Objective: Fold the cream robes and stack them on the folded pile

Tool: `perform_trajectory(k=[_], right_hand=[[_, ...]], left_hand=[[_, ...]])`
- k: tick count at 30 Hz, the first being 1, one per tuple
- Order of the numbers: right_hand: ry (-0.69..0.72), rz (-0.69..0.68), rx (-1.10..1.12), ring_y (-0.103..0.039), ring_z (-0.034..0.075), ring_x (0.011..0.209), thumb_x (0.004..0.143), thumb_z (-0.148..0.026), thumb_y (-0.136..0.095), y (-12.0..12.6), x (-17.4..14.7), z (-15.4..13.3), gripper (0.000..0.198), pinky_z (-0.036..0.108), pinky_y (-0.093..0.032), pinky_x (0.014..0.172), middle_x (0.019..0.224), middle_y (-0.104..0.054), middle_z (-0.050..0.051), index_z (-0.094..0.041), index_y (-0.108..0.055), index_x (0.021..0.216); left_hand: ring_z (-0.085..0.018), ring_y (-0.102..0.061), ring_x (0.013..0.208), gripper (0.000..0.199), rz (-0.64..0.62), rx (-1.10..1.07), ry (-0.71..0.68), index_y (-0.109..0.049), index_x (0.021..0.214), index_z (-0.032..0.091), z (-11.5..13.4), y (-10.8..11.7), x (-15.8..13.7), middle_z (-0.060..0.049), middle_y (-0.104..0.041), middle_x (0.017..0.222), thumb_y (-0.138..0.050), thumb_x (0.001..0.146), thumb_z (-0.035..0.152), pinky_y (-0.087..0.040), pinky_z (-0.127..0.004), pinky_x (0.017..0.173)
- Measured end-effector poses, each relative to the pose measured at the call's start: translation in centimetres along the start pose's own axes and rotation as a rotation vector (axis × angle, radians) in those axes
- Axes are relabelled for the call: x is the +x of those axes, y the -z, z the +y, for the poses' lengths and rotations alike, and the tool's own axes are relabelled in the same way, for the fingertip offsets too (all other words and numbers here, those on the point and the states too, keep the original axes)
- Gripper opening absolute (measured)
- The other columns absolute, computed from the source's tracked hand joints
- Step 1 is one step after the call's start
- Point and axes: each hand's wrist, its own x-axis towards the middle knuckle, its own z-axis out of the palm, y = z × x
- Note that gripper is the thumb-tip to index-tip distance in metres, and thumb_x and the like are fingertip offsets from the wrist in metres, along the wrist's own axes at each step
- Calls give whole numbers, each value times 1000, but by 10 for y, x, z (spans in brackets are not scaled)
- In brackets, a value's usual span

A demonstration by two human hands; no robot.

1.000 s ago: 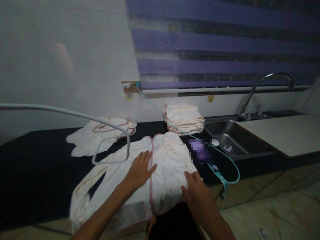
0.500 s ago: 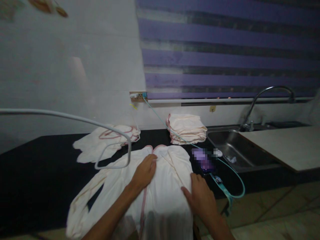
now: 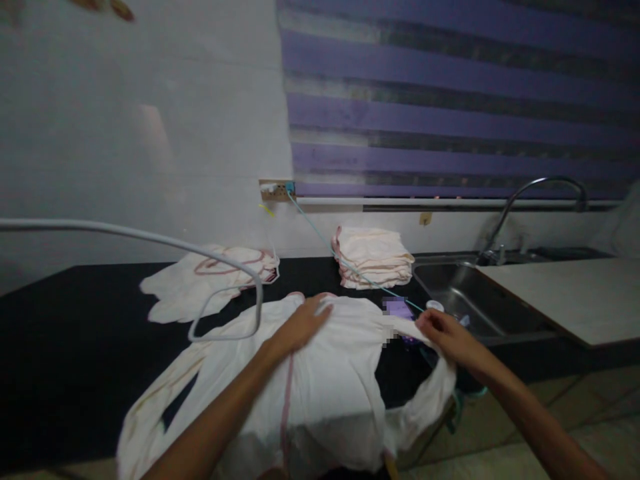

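Note:
A white long-sleeved garment (image 3: 335, 373) with pink trim lies spread on the black counter, its front hanging toward me. My left hand (image 3: 303, 323) rests flat near its collar, fingers stretched out on the cloth. Out to the right, my right hand (image 3: 447, 337) is closed on the garment's right sleeve (image 3: 437, 390), holding it off the counter in a bend. The other sleeve (image 3: 150, 407) trails down the left side. Beneath the lifted sleeve, a phone with a purple screen (image 3: 399, 308) is partly covered.
Folded white cloths (image 3: 375, 257) are stacked at the back, with another pink-trimmed garment (image 3: 200, 283) to their left. A teal cable (image 3: 320, 233) runs from the wall outlet (image 3: 277, 191). A pale bent rod (image 3: 150, 233) crosses the left foreground. The sink (image 3: 465, 293) and a board (image 3: 560, 293) lie right.
My right hand has moved right and up, pulling the sleeve out from the garment's side over the phone. My left hand has shifted slightly right along the collar, its fingers now flatter.

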Motion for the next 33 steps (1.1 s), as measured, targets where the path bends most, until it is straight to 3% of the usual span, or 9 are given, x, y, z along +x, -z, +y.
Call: perform_trajectory(k=[4, 9, 13, 17, 21, 24, 26, 29, 33], right_hand=[[23, -154, -248, -63, 22, 82, 81, -38, -65, 12, -18, 4, 18, 32, -48, 76, 87, -69, 4, -21, -63, 86], [-145, -345, -533, -69, 31, 115, 80, -24, -65, 7, -81, -1, 50, 40, -50, 99, 120, -73, 15, -19, -66, 129], [-183, -432, -552, -69, 32, 115, 83, -27, -63, 7, -124, 8, 35, 42, -51, 101, 122, -73, 16, -20, -75, 115], [-45, -301, -391, -69, 29, 112, 79, -24, -63, 11, -128, 13, 34, 39, -52, 99, 119, -73, 12, -21, -74, 111], [-17, -270, -255, -69, 24, 87, 84, -28, -59, 5, -114, 7, 14, 34, -53, 81, 92, -73, 8, -19, -70, 85], [-115, -300, -132, -70, 26, 94, 82, -34, -68, -4, -114, 1, 22, 33, -55, 84, 97, -76, 7, -18, -74, 95], [-203, -306, -56, -69, 29, 108, 75, -40, -78, -5, -120, -3, 49, 36, -55, 94, 117, -76, 9, -18, -73, 118], [-288, -391, 66, -66, 31, 120, 73, -55, -83, 2, -132, -7, 76, 37, -54, 104, 135, -70, 11, -19, -66, 138], [-373, -496, 15, -71, 24, 95, 88, -65, -68, 22, -145, 1, 53, 33, -57, 84, 110, -76, 8, -23, -74, 120]], left_hand=[[-36, -46, 151, 68, 68, 80, 130, -48, 153, 1, -48, 10, 15, -29, -53, 157, -35, 105, 47, -35, -54, 126], [-39, -42, 154, 67, 35, 152, 166, -52, 154, 11, -76, -11, 4, -23, -51, 161, -46, 101, 52, -32, -57, 127], [-39, -43, 153, 64, 64, 159, 156, -54, 151, 16, -77, -12, -6, -21, -52, 160, -48, 100, 56, -35, -61, 125], [-33, -37, 158, 63, 145, 129, 71, -48, 153, 10, -58, 4, -3, -21, -48, 163, -45, 102, 45, -28, -54, 131], [-25, -35, 160, 60, 222, -100, -90, -42, 159, 15, 10, -1, -10, -14, -44, 168, -32, 108, 44, -29, -47, 133], [-24, -46, 154, 60, -6, -185, -157, -45, 159, 19, 67, -23, -29, -11, -51, 164, -29, 109, 49, -36, -45, 130], [-29, -45, 154, 65, -129, -131, -200, -47, 158, 16, 87, -35, -40, -15, -51, 164, -40, 106, 55, -36, -50, 130], [-33, -43, 155, 75, -52, -89, -167, -46, 158, 12, 82, -40, -44, -19, -49, 164, -48, 102, 62, -35, -52, 130], [-33, -40, 156, 81, 106, -80, -25, -38, 161, 8, 42, -34, -30, -22, -46, 165, -39, 104, 65, -35, -51, 129]])
